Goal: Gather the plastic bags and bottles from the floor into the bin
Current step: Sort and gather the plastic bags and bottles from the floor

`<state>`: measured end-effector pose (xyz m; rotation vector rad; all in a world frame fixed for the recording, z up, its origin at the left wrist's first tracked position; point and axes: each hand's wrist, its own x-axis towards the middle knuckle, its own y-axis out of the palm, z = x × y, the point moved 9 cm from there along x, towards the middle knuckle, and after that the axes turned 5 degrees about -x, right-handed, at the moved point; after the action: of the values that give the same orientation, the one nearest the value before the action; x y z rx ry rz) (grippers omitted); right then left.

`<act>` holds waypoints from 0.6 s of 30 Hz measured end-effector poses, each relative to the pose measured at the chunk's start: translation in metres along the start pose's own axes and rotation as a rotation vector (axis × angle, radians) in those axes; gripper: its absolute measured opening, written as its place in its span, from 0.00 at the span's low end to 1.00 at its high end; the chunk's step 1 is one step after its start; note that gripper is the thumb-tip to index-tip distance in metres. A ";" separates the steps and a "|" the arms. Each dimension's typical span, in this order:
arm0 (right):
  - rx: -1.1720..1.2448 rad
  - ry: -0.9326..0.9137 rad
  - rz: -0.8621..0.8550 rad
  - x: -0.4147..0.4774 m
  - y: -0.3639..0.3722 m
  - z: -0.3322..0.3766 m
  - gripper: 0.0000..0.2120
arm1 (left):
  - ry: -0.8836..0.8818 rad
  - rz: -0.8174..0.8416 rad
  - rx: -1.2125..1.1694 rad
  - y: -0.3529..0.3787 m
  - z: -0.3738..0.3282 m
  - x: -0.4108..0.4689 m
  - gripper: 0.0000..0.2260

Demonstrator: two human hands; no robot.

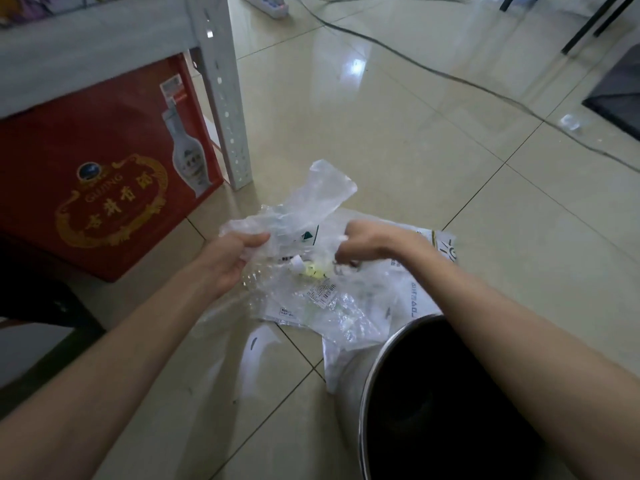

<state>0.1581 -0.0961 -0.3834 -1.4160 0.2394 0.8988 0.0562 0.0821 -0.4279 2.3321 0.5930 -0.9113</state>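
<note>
- head view: the left hand (230,259) was closed on the edge of a crumpled clear plastic bag (311,199), thumb on top and fingers curled under it.
- the right hand (367,245) was closed like a fist on another part of the same heap of plastic bags (332,299), just beside the left hand but not touching it.
- the bundle hung between both hands, above the tiled floor (415,140), and its lower part reached down to the rim of the bin (367,393).
- inside the clear plastic there was a bottle with a white cap (296,264) and a yellow label, between the two hands.
- a white printed bag (426,289) lay under the right forearm, touching the bin edge.
- the bin stood at the lower right, open, its inside dark.
- one more clear bottle (570,122) lay on the floor far to the right, near a black cable (408,53), well apart from the hands.
- a red carton (104,168) stood at the left under a grey metal shelf (221,81).
</note>
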 end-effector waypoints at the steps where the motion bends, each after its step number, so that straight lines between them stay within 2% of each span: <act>1: 0.080 0.018 -0.065 -0.002 -0.017 -0.006 0.12 | 0.026 -0.054 0.004 -0.004 -0.002 0.001 0.13; 5: 0.524 0.151 -0.140 -0.018 -0.061 -0.027 0.10 | 0.153 -0.197 0.065 -0.008 -0.013 0.002 0.15; 7: 0.525 0.177 -0.303 -0.029 -0.092 -0.033 0.11 | 0.219 -0.212 0.119 -0.001 -0.021 -0.002 0.15; 9: 0.473 0.165 -0.484 -0.040 -0.123 -0.025 0.11 | 0.278 -0.160 0.127 0.015 -0.031 -0.007 0.16; 11: 0.621 0.069 -0.584 -0.049 -0.136 0.000 0.04 | 0.305 -0.128 0.113 0.028 -0.039 -0.013 0.16; 12: 0.745 0.004 -0.578 -0.053 -0.133 0.012 0.11 | 0.303 -0.106 0.103 0.034 -0.041 -0.015 0.15; 13: 0.821 -0.023 -0.500 -0.055 -0.125 0.027 0.24 | 0.294 -0.062 0.079 0.042 -0.042 -0.017 0.14; 14: 0.881 -0.059 -0.378 -0.052 -0.111 0.039 0.34 | 0.270 0.006 0.026 0.051 -0.042 -0.021 0.13; 15: 0.890 -0.109 -0.243 -0.047 -0.096 0.055 0.39 | 0.237 0.091 -0.018 0.060 -0.042 -0.025 0.13; 16: 0.844 -0.171 -0.128 -0.046 -0.082 0.071 0.39 | 0.187 0.181 -0.077 0.069 -0.041 -0.029 0.13; 18: 0.745 -0.257 -0.020 -0.048 -0.062 0.086 0.36 | 0.092 0.360 -0.184 0.079 -0.040 -0.038 0.19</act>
<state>0.1363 -0.0298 -0.2898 -0.6078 0.3215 0.8420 0.0947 0.0419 -0.3493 2.2239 0.2653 -0.5618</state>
